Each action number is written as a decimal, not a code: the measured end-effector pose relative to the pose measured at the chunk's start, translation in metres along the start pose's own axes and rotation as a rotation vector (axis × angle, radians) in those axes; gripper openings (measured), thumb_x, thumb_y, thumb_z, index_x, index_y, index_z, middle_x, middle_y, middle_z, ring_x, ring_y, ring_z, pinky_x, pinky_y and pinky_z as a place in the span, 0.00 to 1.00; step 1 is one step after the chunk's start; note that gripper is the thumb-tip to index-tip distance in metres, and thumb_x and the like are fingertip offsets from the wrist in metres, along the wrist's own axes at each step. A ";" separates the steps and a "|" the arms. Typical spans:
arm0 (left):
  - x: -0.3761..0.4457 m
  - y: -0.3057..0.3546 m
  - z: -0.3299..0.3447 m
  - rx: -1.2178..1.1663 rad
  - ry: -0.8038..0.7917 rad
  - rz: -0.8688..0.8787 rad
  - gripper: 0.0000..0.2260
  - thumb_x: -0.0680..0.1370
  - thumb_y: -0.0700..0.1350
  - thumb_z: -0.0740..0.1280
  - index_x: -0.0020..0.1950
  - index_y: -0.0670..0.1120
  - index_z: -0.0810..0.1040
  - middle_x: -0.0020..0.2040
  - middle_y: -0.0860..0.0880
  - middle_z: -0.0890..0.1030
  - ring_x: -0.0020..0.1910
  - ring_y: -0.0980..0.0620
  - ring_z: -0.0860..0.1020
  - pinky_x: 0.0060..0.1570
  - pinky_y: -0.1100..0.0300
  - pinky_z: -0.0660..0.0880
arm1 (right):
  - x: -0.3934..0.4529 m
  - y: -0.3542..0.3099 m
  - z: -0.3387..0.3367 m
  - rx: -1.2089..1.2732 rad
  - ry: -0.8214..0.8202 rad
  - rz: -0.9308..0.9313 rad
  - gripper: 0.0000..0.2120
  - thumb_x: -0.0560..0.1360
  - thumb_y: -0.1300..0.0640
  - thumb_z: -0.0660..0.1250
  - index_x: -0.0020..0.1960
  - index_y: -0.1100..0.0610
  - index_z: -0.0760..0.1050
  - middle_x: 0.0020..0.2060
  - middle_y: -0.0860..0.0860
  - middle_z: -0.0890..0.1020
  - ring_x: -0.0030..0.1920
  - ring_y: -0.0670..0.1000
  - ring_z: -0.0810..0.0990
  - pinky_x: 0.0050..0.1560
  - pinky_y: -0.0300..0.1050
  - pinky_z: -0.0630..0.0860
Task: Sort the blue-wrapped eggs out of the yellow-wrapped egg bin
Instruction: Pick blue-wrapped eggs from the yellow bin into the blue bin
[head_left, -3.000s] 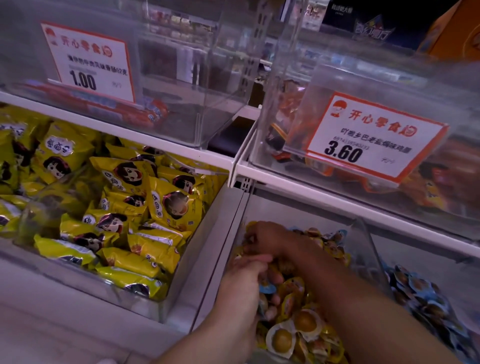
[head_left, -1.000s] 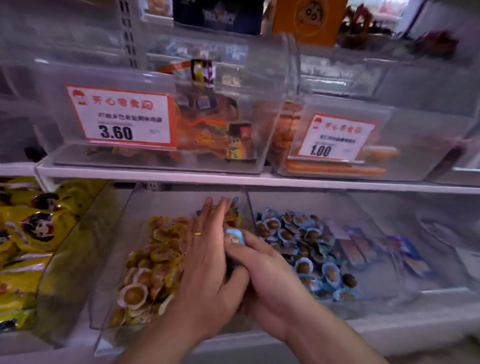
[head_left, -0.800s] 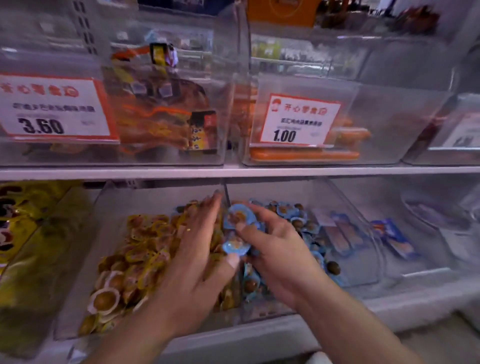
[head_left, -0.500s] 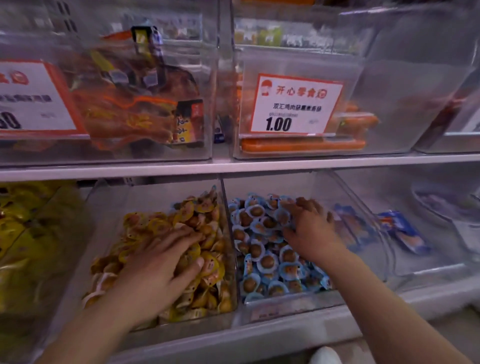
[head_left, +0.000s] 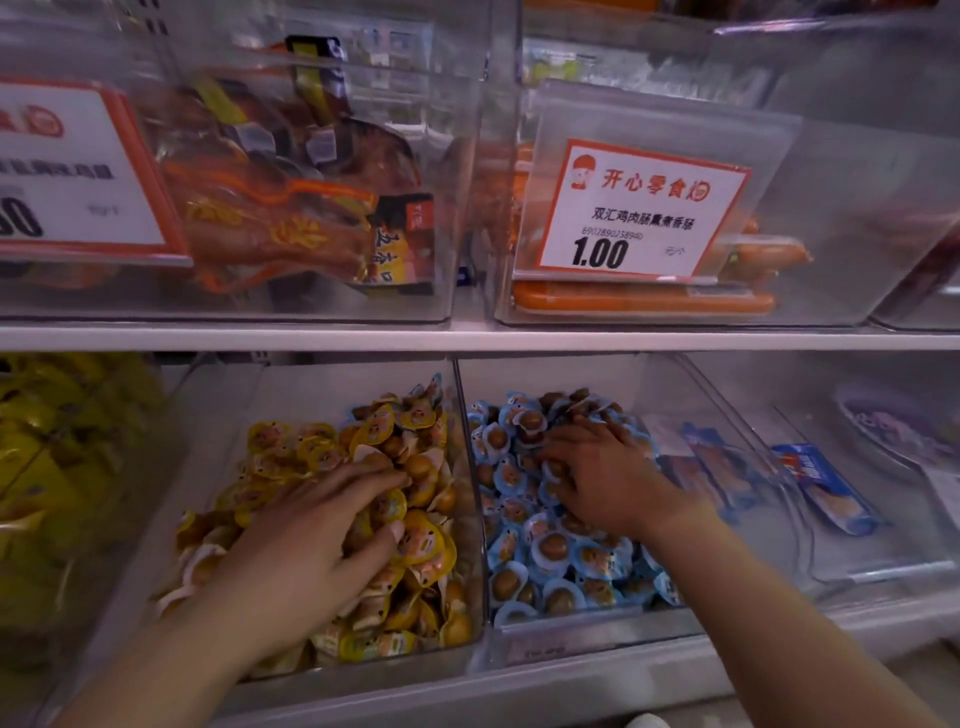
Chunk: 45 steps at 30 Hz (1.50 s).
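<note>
Two clear bins stand side by side on the lower shelf. The left bin holds a heap of yellow-wrapped eggs. The right bin holds blue-wrapped eggs. My left hand lies palm down on the yellow heap, fingers spread, thumb toward the divider wall. My right hand rests palm down on the blue heap, fingers apart and pointing left. I see nothing gripped in either hand. No blue wrapper shows among the yellow eggs that are visible; my left hand hides part of that heap.
Yellow snack packs fill the bin at the far left. Blue flat packets lie in the bin to the right. Above the white shelf edge stand clear bins with orange sausages and a 1.00 price tag.
A second ago both hands were together over the divider with blue-wrapped eggs in the right one. The right hand moved into the blue bin and lies flat there; the left settled on the yellow heap.
</note>
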<state>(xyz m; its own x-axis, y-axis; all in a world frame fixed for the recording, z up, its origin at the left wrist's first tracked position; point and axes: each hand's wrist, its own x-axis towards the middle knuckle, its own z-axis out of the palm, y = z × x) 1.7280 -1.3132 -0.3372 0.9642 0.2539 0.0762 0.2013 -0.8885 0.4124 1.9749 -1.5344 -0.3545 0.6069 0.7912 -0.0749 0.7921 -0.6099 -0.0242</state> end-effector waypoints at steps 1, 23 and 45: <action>0.000 0.000 0.001 0.001 0.004 0.001 0.24 0.78 0.66 0.54 0.74 0.66 0.62 0.73 0.70 0.60 0.74 0.64 0.61 0.71 0.58 0.63 | 0.000 -0.001 0.001 -0.004 0.009 0.017 0.22 0.79 0.47 0.61 0.73 0.43 0.70 0.76 0.45 0.65 0.79 0.54 0.55 0.78 0.60 0.50; -0.026 -0.023 -0.029 0.263 0.133 -0.229 0.23 0.73 0.64 0.57 0.67 0.64 0.73 0.60 0.58 0.81 0.57 0.52 0.80 0.57 0.56 0.74 | -0.020 -0.141 -0.091 0.653 0.428 -0.249 0.16 0.75 0.56 0.59 0.55 0.49 0.83 0.44 0.37 0.82 0.44 0.37 0.80 0.43 0.25 0.70; -0.044 -0.039 -0.003 -0.112 0.218 -0.318 0.39 0.73 0.66 0.58 0.79 0.56 0.45 0.81 0.48 0.50 0.79 0.46 0.51 0.77 0.49 0.54 | 0.169 -0.199 -0.030 0.855 -0.287 0.324 0.28 0.69 0.28 0.68 0.43 0.53 0.86 0.42 0.55 0.87 0.44 0.55 0.86 0.47 0.46 0.80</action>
<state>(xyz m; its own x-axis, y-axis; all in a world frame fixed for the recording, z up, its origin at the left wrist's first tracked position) 1.6770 -1.2881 -0.3539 0.7953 0.5952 0.1146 0.4520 -0.7084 0.5422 1.9214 -1.2780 -0.3329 0.6592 0.6064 -0.4447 0.2040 -0.7133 -0.6705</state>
